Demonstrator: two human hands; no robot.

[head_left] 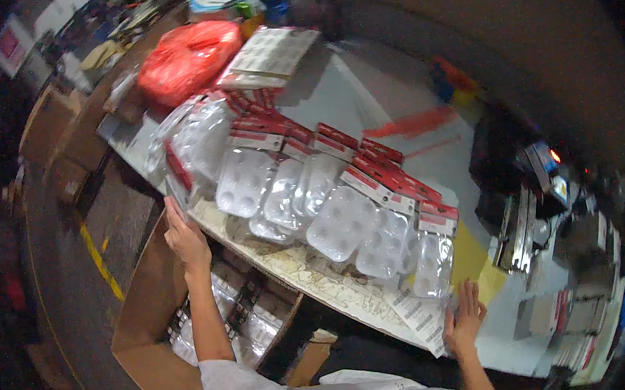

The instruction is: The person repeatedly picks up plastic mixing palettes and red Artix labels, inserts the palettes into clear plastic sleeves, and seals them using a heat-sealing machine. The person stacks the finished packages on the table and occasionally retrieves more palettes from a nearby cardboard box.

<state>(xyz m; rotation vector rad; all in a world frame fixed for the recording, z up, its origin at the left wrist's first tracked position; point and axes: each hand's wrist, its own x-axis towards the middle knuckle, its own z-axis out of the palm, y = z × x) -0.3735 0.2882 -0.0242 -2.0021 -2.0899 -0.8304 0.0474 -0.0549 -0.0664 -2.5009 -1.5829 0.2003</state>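
My left hand point(188, 239) is at the table's near left edge, fingers closed on the lower end of a clear plastic pack point(179, 183) with a red strip; blur hides the exact grip. My right hand point(466, 319) is at the near edge farther right, fingers stretched out, beside a white sheet of barcode labels point(421, 318). Between the hands, several clear blister packs point(341, 226) with red and white header cards lie overlapping in a slanting row. More bagged packs point(203, 139) are heaped at the row's left end.
Below the table on the left stands an open cardboard box point(147, 343) with clear packs inside. A red plastic bag point(193, 57) and a stack of pale sheets point(274, 51) lie at the far left. Metal and dark equipment point(520, 229) stands at the right.
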